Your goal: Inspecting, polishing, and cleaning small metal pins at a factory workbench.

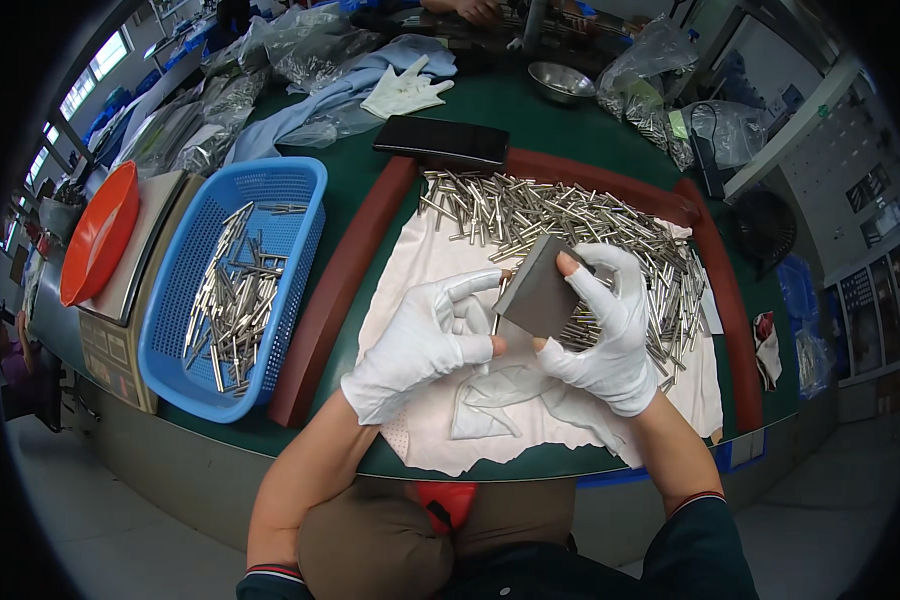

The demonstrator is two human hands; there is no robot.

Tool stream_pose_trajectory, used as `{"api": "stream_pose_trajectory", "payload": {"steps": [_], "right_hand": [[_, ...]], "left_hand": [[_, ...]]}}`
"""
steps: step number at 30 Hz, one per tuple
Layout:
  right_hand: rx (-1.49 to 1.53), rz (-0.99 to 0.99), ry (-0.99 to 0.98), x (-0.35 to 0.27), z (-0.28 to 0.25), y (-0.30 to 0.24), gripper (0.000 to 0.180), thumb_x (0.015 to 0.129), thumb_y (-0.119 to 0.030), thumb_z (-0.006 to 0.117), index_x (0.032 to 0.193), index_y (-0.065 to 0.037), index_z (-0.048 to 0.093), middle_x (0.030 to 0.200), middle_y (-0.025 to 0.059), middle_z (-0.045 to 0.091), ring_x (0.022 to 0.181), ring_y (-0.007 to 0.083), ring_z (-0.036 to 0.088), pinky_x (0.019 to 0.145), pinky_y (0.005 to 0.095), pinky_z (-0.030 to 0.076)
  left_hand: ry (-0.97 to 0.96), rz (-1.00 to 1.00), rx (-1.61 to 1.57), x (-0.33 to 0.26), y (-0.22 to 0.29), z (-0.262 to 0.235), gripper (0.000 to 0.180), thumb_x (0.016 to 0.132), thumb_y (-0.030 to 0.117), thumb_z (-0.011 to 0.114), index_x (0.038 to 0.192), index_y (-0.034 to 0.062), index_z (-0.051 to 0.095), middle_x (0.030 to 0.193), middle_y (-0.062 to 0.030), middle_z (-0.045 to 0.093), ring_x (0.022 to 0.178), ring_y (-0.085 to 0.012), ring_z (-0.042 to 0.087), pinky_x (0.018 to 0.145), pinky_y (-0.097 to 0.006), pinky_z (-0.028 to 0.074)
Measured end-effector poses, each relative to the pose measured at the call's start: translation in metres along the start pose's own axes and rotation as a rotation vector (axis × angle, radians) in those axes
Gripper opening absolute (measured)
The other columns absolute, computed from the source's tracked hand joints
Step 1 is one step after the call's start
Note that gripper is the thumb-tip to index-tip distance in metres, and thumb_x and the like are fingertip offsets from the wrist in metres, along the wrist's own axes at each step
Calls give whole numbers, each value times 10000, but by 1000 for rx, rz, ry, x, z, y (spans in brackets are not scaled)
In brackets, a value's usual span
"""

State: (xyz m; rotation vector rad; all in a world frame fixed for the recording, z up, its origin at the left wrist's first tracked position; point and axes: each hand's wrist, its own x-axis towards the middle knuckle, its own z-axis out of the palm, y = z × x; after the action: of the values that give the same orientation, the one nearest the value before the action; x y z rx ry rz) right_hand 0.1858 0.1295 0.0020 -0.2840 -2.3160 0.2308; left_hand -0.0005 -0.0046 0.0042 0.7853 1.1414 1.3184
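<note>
My right hand (610, 335), in a white glove with bare fingertips, grips a dark grey flat rectangular block (542, 290), which looks like a sanding sponge. My left hand (425, 345), gloved the same way, is closed at the block's left edge. Between its thumb and forefinger shows a short length of a thin metal pin (496, 323); the block or fingers hide the rest. Beyond both hands a heap of shiny metal pins (560, 215) spreads over a pale pink cloth (400, 440). Under my hands lies a crumpled white cloth (490, 410).
A reddish-brown wooden frame (315, 330) borders the cloth on three sides. To the left stand a blue plastic basket (315, 215) holding pins and a scale (120, 350) with a red tray (100, 235). A black phone (440, 140), white glove (407, 90) and metal bowl (560, 82) lie beyond.
</note>
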Motion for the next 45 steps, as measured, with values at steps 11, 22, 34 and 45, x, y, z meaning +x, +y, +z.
{"api": "stream_pose_trajectory", "payload": {"steps": [11, 22, 34, 45], "right_hand": [[-39, -18, -31, 4, -5, 0, 756, 598, -243, 791, 1304, -68, 584, 1213, 168, 521, 1039, 308, 541, 879, 402, 459], [38, 9, -20, 2, -2, 0, 790, 539, -232, 781, 1297, -105, 596, 1186, 134, 539, 1035, 301, 531, 885, 436, 404], [-126, -106, 99, 1, 2, -7, 781, 541, -221, 779, 1289, -92, 596, 1181, 129, 535, 1017, 308, 534, 853, 435, 411], [46, 74, -60, 1, -3, -2, 773, 548, -231, 771, 1288, -99, 590, 1201, 122, 531, 1031, 316, 528, 871, 450, 394]], "left_hand": [[-50, -43, 5, 0, 1, -2, 680, 797, 1, 737, 1413, -41, 452, 695, 22, 585, 595, -56, 595, 519, -182, 415], [-89, -66, -51, 2, -2, -3, 728, 797, 18, 746, 1430, -77, 400, 707, 15, 593, 612, -59, 597, 562, -183, 429], [-57, -51, -77, -1, 2, -4, 716, 807, 9, 731, 1426, -93, 385, 738, -14, 610, 624, -91, 614, 610, -211, 477], [-45, -50, -76, 2, -6, -3, 702, 823, 16, 724, 1431, -78, 386, 741, -15, 615, 629, -82, 615, 612, -211, 481]]}}
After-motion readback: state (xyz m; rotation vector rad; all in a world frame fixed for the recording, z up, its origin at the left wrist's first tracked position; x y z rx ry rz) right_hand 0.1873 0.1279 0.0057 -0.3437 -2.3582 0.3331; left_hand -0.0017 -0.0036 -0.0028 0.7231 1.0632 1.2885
